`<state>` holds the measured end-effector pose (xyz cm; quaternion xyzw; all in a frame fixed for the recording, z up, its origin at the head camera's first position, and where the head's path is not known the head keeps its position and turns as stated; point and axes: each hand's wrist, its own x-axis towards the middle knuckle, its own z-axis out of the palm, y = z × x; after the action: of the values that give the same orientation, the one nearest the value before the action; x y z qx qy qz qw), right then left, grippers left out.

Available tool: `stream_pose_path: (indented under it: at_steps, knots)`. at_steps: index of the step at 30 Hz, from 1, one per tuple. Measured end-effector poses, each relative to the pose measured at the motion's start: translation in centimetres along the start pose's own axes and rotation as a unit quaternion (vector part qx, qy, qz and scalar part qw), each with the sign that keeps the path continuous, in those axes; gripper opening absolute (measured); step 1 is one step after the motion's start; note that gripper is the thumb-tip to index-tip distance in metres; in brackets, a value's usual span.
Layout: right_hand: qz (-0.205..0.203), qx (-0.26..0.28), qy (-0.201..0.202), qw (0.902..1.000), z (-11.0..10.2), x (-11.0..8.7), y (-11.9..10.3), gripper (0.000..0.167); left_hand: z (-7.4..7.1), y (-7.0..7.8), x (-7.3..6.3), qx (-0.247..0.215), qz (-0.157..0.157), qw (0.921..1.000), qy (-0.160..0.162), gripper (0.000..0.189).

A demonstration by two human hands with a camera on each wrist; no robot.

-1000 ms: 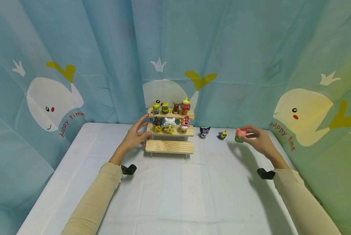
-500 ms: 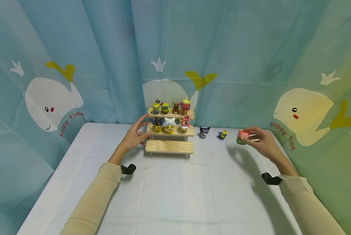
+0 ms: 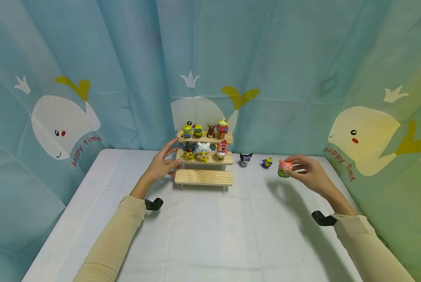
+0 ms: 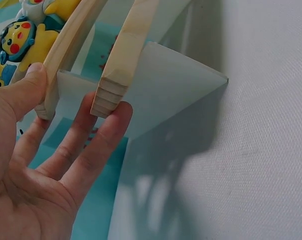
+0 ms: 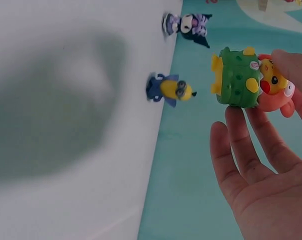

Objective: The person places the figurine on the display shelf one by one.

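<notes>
My right hand (image 3: 309,172) holds a small toy figurine (image 3: 285,168) with a pink hood, a yellow face and a spiked green base. In the right wrist view the figurine (image 5: 238,80) is tipped sideways between thumb and fingers, its shadow falling on the table. My left hand (image 3: 161,164) grips the left end of a three-tier wooden display stand (image 3: 203,177). The left wrist view has the thumb (image 4: 36,80) on one board's edge and fingertips at the board ends. Figurines stand on the top and middle tiers; the bottom tier is bare wood.
On the white table (image 3: 210,235), right of the stand, are a black-and-purple figurine (image 3: 245,159) and a yellow-and-purple one (image 3: 267,162). A blue whale-print curtain (image 3: 288,70) rises behind and at both sides.
My right hand has drawn the pink-hooded figurine slightly toward me, first rightward, then back to the left. The left hand stays on the stand.
</notes>
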<state>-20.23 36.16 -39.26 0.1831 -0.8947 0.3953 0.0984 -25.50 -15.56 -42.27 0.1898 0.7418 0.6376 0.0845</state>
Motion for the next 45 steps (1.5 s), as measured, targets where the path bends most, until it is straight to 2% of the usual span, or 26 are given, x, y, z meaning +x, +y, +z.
stream_pose_path:
  at_steps: [10,22,30,37,40,45]
  knots:
    - [-0.014,0.000,-0.019,0.9997,1.1,0.9,-2.0,0.029,0.1,0.1,0.1,0.002,-0.002,1.0000,0.001,0.079]
    - [-0.038,0.045,-0.055,0.9968,3.1,2.3,-5.3,0.030,0.0,-0.1,-0.2,0.003,0.007,1.0000,0.005,0.079]
    - [-0.041,0.041,-0.076,0.9955,4.7,3.1,-7.5,0.030,0.2,0.1,-0.2,-0.001,0.011,0.9999,0.007,0.079]
    - [-0.050,0.057,-0.094,0.9927,6.7,3.9,-8.8,0.032,-0.4,-2.9,1.1,0.007,0.029,0.9995,0.010,0.081]
    - [-0.050,0.071,-0.102,0.9910,7.7,4.4,-9.7,0.032,-0.5,-3.0,1.0,0.014,0.041,0.9990,0.009,0.079]
    - [-0.059,0.089,-0.100,0.9893,9.9,5.0,-11.0,0.030,-0.6,-3.1,1.0,0.012,0.040,0.9991,0.008,0.079]
